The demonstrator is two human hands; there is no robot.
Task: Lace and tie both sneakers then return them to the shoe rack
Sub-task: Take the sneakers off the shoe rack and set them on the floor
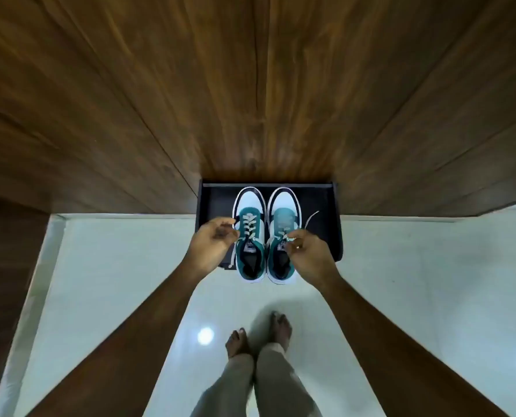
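On the pulled-out black tray (332,224) at the wooden cabinet's (250,100) foot, the left hand (213,243) hovers loosely curled beside the left sneaker (248,236), gripping nothing I can see. That shoe looks laced. The right sneaker (282,236) seems unfinished; the right hand (306,254) pinches its white lace (310,219). Best to draw each crossing snug and even before knotting.

Both arms reach out straight; left hand (213,243) curled loose, fingers bent, holds nothing clear; right hand (307,254) pinches fingertips together; bare feet (259,334) below.
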